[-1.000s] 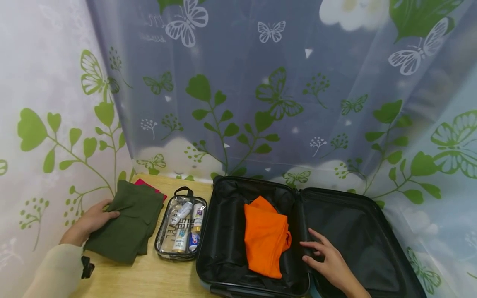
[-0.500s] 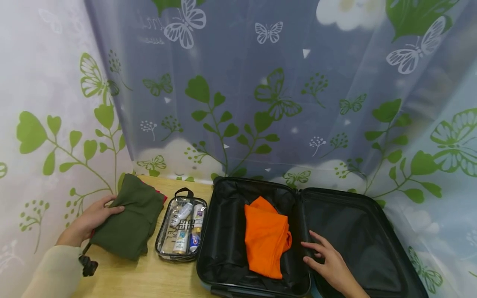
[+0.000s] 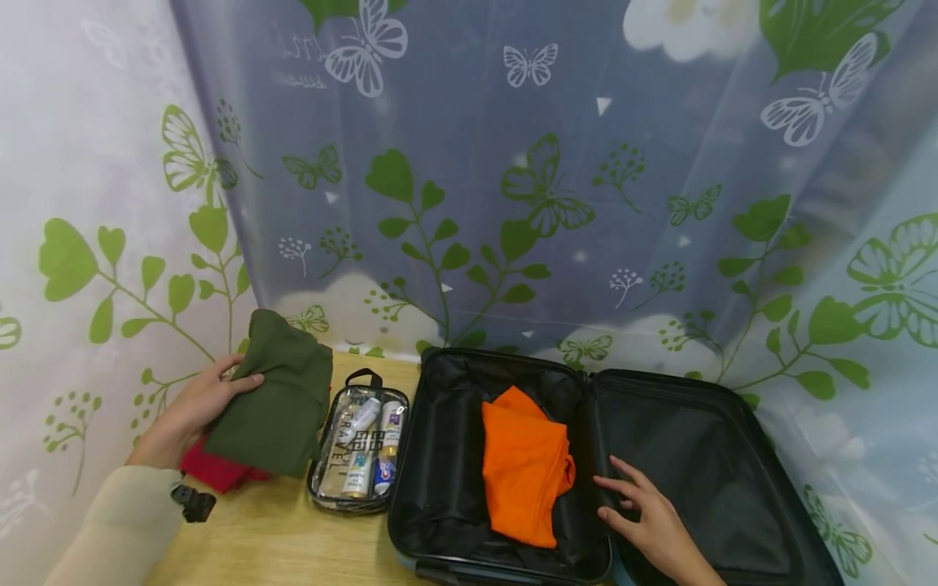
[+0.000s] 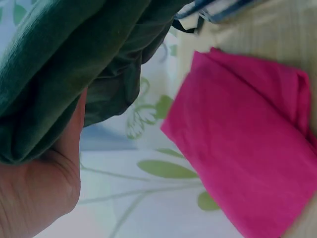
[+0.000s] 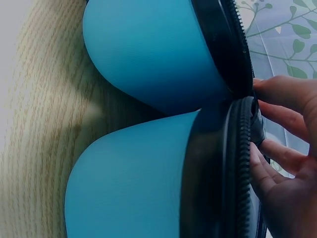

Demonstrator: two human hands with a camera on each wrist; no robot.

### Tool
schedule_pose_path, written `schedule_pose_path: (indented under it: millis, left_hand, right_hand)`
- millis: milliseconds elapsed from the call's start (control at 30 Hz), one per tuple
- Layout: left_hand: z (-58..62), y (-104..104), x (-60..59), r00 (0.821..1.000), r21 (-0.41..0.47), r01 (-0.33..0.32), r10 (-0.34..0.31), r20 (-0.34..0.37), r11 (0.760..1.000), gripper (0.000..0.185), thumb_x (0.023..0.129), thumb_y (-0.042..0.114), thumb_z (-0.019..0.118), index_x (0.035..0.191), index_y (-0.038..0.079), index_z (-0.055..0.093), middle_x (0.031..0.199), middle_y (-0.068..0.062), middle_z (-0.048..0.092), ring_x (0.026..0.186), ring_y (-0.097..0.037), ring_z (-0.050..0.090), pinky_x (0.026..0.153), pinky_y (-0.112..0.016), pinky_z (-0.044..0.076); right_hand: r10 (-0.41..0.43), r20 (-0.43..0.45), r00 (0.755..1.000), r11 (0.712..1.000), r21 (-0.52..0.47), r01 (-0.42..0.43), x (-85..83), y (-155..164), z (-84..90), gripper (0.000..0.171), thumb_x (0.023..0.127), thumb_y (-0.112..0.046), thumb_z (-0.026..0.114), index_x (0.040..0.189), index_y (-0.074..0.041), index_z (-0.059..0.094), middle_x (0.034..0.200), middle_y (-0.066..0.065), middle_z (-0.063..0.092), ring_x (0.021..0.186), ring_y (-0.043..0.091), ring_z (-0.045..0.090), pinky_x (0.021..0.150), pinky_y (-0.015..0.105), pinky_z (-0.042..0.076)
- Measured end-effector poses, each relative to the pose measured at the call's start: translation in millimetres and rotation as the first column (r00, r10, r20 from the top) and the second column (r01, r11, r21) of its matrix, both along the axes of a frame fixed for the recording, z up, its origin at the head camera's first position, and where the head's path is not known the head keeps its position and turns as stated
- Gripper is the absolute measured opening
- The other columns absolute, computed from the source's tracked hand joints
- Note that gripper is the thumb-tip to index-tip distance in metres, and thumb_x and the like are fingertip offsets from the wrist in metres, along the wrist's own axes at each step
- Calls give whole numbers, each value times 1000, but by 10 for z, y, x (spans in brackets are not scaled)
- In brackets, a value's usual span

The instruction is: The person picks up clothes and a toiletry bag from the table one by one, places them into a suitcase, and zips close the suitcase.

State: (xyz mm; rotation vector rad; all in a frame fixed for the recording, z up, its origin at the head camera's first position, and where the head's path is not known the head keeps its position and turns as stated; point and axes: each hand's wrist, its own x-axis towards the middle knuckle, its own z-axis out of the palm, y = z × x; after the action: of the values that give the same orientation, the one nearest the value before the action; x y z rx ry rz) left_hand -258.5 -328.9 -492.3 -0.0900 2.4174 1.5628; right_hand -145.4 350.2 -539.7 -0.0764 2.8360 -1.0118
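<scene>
My left hand (image 3: 198,404) grips a folded dark green garment (image 3: 278,399) by its left edge, thumb on top. In the left wrist view the green cloth (image 4: 74,54) hangs raised, apart from a folded pink-red garment (image 4: 242,134) on the table. An orange folded garment (image 3: 523,476) lies in the spread suitcase (image 3: 443,456), in its left half. My right hand (image 3: 648,513) is at the hinge between the two halves, fingers loosely spread. Close up, its fingertips (image 5: 262,168) are right at the zippered edge, on no separate thing.
A clear toiletry pouch (image 3: 359,443) with bottles and tubes lies between the green garment and the suitcase. The suitcase lid (image 3: 703,472) lies folded out to the right. A printed curtain (image 3: 469,203) stands behind the wooden table (image 3: 271,545) and along both sides.
My left hand has lifted the green garment up and to the right, uncovering more of the pink-red one beneath. The right hand has stayed at the suitcase hinge.
</scene>
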Motion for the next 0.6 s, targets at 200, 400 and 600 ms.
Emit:
schedule_pose_path:
  millis: [200, 400, 600]
  left_hand:
    - [170, 199, -38, 1000, 39, 5, -4, -21, 999, 87, 114, 47, 56, 176, 9, 8, 167, -39, 35, 103, -18, 73, 90, -46, 63]
    - [333, 441, -56, 999, 81, 24, -20, -48, 996, 87, 113, 45, 58, 176, 10, 9, 167, -38, 36, 104, -18, 74, 90, -45, 64]
    - [420, 691, -98, 998, 131, 41, -35, -48, 991, 86, 114, 41, 59, 177, 11, 7, 170, -37, 33, 109, -20, 73, 92, -45, 63]
  right_hand:
    - [3, 3, 1000, 1000, 2, -4, 8, -5, 4, 46, 99, -35, 83, 141, -17, 75, 171, 21, 41, 133, 39, 65, 93, 41, 64]
    - [18, -6, 1000, 1000, 4, -18, 31, -2, 22, 45, 99, -34, 83, 140, -17, 75, 171, 22, 42, 134, 41, 64, 90, 36, 63]
    - [14, 9, 1000, 1000, -10, -13, 42, 10, 4, 45, 99, -35, 82, 140, -17, 76, 171, 22, 42, 141, 45, 58, 90, 36, 64]
